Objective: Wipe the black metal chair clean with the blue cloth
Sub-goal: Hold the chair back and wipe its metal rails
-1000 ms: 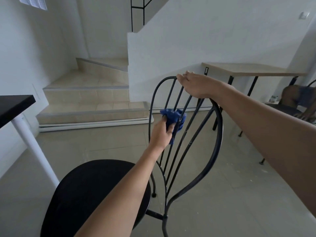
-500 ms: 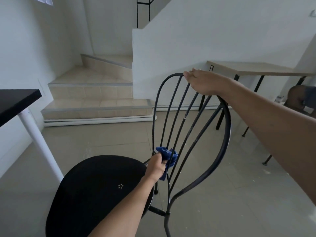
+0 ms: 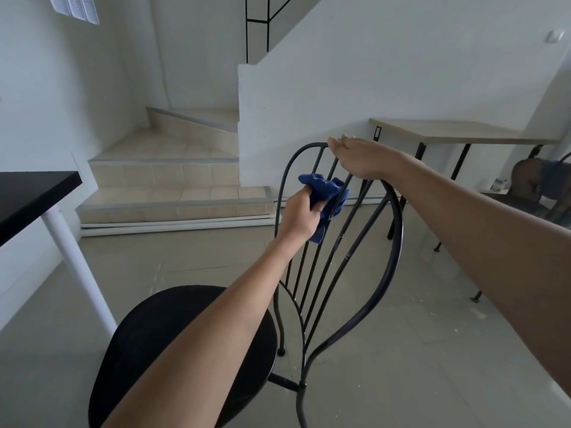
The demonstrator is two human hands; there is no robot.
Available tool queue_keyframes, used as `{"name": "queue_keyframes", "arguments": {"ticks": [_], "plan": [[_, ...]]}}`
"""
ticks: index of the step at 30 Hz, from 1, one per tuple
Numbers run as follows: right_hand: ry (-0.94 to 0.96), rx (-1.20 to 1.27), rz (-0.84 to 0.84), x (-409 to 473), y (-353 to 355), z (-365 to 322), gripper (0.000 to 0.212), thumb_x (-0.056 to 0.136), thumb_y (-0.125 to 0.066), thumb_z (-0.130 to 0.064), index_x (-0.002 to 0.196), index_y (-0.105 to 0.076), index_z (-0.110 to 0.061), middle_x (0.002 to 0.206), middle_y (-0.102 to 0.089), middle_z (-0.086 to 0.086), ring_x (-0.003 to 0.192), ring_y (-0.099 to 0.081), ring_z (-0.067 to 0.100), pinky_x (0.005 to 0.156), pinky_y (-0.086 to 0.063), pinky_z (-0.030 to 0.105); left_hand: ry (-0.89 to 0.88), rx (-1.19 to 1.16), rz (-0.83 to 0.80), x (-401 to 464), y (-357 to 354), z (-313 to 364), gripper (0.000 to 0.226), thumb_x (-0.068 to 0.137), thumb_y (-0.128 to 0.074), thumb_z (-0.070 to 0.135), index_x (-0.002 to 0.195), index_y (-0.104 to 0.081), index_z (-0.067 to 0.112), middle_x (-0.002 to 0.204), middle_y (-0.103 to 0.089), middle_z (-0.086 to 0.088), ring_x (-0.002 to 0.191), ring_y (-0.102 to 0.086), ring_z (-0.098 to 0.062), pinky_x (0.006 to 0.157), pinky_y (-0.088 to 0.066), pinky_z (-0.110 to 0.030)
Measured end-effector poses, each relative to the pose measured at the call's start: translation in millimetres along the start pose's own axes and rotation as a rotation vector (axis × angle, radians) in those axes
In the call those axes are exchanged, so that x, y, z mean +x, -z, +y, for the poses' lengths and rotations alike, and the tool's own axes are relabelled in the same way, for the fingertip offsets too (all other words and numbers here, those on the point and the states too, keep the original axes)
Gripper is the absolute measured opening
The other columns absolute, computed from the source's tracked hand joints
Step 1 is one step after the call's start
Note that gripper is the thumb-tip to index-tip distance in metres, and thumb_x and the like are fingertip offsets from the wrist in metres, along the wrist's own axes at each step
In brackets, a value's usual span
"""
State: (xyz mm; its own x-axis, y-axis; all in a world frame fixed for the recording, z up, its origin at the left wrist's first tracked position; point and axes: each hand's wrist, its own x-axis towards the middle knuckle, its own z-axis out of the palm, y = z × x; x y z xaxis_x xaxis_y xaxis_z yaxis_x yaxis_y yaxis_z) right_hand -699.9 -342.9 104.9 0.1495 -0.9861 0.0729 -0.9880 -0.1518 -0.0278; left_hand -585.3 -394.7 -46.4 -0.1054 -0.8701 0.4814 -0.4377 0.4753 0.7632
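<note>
Stairs (image 3: 173,180) and a wooden table (image 3: 457,131) sit behind the black chair (image 3: 392,242). Right hand (image 3: 358,159) grips its top. Left hand (image 3: 301,216) squeezes the blue cloth (image 3: 324,189), now higher up the bars than before.

Single head-worn wide-angle view, looking forward and down, close over chair back (image 3: 392,217), staircase (image 3: 173,168) beyond.

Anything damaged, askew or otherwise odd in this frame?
Little stands out. The black metal chair shows pale scuffs on its back rods, and whitish specks dot the floor to its right. Left hand holds the blue cloth on the rods; right hand steadies the top rail.
</note>
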Motion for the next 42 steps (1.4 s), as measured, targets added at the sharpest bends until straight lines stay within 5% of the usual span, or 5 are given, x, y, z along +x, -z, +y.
{"name": "queue_keyframes", "arguments": {"ticks": [9,16,24,30,42], "plan": [[-0.028,0.024,0.003,-1,0,-1,0.049,0.110,-0.009,-0.013,0.157,-0.001,-0.008,0.164,-0.002,0.019,0.153,0.002,0.028,0.120,-0.004,0.033,-0.043,-0.205,0.038,-31,29,0,0.019,0.099,-0.059,0.028,0.115,-0.060,0.017,0.096,-0.069,0.010,0.089,-0.066,0.003,0.080,-0.054,-0.015],[-0.020,0.006,0.010,5,-2,1,0.049,0.109,-0.011,-0.013,0.157,-0.003,-0.008,0.163,-0.002,0.020,0.152,0.003,0.030,0.121,-0.003,0.036,0.062,-0.053,-0.314,-32,11,11,0.032,0.099,-0.056,0.030,0.128,-0.056,0.015,0.117,-0.068,-0.001,0.103,-0.064,-0.013,0.089,-0.048,-0.024],[-0.050,-0.014,0.048,21,-13,9,0.062,0.108,-0.015,-0.038,0.157,0.001,-0.004,0.164,0.014,0.009,0.151,0.015,0.021,0.124,0.003,0.037,-0.021,-0.068,-0.123,-60,-17,-13,0.017,0.102,-0.052,0.022,0.114,-0.058,0.011,0.084,-0.064,0.007,0.061,-0.059,0.005,0.061,-0.045,-0.011],[-0.048,-0.012,0.056,22,-14,9,0.062,0.108,-0.013,-0.038,0.157,0.003,-0.003,0.164,0.016,0.009,0.151,0.015,0.019,0.124,0.003,0.036,0.183,0.057,-0.343,-104,-26,-75,0.023,0.101,-0.052,0.020,0.120,-0.059,0.009,0.108,-0.071,-0.007,0.098,-0.069,-0.017,0.088,-0.054,-0.026],[-0.056,0.024,0.021,26,-14,8,0.059,0.109,-0.015,-0.034,0.157,0.002,-0.003,0.164,0.013,0.011,0.152,0.013,0.023,0.123,0.002,0.037,-0.129,0.035,-0.058,-29,-4,22,0.022,0.100,-0.055,0.031,0.105,-0.062,0.011,0.079,-0.069,0.001,0.054,-0.060,-0.008,0.052,-0.050,-0.024]]}}
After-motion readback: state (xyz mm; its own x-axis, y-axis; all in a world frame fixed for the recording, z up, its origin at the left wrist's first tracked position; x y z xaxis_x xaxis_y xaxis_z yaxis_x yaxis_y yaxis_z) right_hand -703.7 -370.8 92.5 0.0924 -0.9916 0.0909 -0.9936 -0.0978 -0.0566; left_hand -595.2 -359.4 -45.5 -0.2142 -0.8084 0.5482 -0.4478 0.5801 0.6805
